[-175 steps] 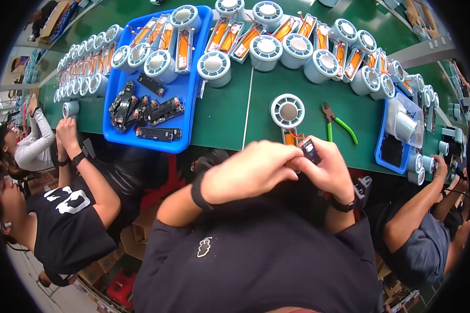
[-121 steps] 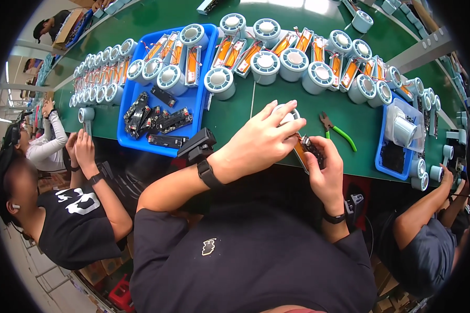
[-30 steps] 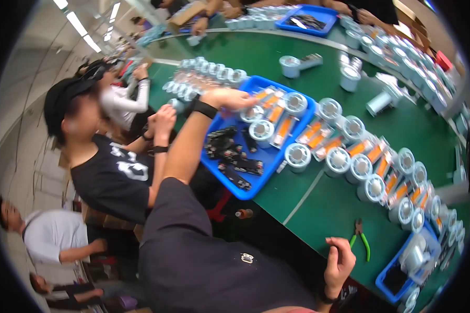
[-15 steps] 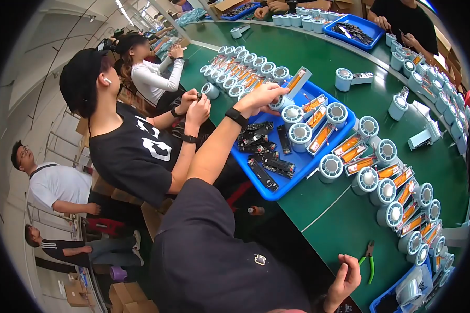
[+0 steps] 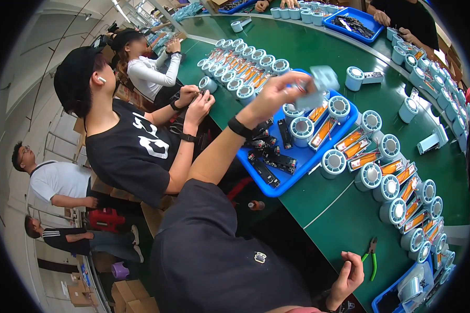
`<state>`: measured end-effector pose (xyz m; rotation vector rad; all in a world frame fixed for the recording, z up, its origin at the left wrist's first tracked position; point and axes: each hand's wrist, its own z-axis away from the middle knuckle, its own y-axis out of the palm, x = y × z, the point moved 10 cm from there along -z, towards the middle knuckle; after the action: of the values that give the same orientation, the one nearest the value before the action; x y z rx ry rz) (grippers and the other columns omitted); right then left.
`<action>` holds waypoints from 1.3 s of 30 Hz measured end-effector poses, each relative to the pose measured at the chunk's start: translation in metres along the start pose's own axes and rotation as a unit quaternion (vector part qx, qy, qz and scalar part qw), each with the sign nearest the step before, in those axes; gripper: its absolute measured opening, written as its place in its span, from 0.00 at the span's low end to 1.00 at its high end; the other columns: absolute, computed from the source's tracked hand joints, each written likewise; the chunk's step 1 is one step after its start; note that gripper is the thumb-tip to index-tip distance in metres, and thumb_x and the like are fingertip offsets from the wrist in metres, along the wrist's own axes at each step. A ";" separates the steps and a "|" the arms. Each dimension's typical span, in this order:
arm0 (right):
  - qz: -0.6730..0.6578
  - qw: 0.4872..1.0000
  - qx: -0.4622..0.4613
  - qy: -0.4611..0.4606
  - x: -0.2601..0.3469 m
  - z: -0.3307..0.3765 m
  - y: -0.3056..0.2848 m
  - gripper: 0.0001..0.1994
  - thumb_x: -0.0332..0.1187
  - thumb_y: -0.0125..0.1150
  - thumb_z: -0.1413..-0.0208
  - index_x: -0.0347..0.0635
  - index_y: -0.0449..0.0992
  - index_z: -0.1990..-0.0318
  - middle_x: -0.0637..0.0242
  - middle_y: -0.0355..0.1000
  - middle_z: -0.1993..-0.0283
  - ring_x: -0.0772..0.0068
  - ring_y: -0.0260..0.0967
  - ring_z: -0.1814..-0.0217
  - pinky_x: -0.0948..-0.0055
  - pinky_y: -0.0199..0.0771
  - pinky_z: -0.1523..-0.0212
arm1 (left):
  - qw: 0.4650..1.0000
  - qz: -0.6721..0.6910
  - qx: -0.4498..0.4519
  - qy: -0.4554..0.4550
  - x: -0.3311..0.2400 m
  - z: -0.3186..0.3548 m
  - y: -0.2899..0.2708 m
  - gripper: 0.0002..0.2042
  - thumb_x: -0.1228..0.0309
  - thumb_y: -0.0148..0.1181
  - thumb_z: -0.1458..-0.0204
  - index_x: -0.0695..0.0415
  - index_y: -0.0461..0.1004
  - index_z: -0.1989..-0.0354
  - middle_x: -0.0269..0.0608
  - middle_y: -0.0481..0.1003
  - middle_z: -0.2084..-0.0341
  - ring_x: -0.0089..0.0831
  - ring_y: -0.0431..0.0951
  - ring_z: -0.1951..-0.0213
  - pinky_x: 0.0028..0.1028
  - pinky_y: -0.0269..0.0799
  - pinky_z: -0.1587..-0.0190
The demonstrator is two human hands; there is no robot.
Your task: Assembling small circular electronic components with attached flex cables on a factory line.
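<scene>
My left hand (image 5: pixel 275 99), with a black band at the wrist, grips a light-blue handheld fan body (image 5: pixel 324 82), blurred by motion, above the far part of a blue tray (image 5: pixel 270 191). Inside the tray lie black elongated parts with small electronics (image 5: pixel 271 159) and several more fan bodies (image 5: pixel 301 130), with orange strips showing in their open handles. My right hand (image 5: pixel 347 281) rests low at the table's near edge. Its fingers are loosely curled and apart, with nothing seen in them. Green-handled cutting pliers (image 5: pixel 372 255) lie just beyond it.
Rows of fan bodies (image 5: pixel 389 187) run along the right of the green table (image 5: pixel 329 229); another group (image 5: pixel 248 60) stands beyond the tray. A second blue tray (image 5: pixel 377 303) sits at the lower right. On my left, a co-worker (image 5: pixel 136 141) handles a small part.
My left hand has lifted the fan body and swung it to the right, turning it. My right hand stays nearly where it was. The view has shifted slightly.
</scene>
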<state>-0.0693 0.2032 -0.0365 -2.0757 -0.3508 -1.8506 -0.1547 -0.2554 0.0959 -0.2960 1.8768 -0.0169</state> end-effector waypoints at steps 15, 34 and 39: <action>-0.013 1.000 -0.020 0.017 0.014 -0.002 0.005 0.09 0.21 0.53 0.37 0.27 0.77 0.54 0.53 0.78 0.56 0.65 0.76 0.54 0.72 0.74 0.49 | 0.859 -0.349 0.322 0.194 -0.026 0.081 0.277 0.31 0.73 0.67 0.54 0.49 0.71 0.37 0.47 0.72 0.47 0.43 0.77 0.54 0.40 0.78 0.53; 0.398 0.914 -0.056 -0.056 0.050 -0.031 0.052 0.19 0.36 0.69 0.44 0.35 0.77 0.48 0.61 0.77 0.63 0.70 0.75 0.73 0.69 0.72 0.73 | 0.850 -0.525 0.013 -0.034 -0.019 0.104 0.036 0.08 0.80 0.61 0.46 0.62 0.81 0.58 0.47 0.81 0.61 0.49 0.79 0.55 0.38 0.74 0.49; 0.142 0.982 -0.099 0.078 0.032 -0.020 0.040 0.12 0.29 0.63 0.38 0.34 0.77 0.50 0.62 0.78 0.70 0.75 0.75 0.77 0.74 0.71 0.75 | 0.859 -0.507 0.050 0.038 -0.007 0.118 0.046 0.12 0.82 0.58 0.47 0.62 0.82 0.55 0.48 0.81 0.55 0.49 0.77 0.52 0.39 0.73 0.46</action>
<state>-0.0675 0.1574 -0.0066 -1.9624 0.1690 -1.9170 -0.0506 -0.1937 0.0570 -1.1929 1.5873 -0.8482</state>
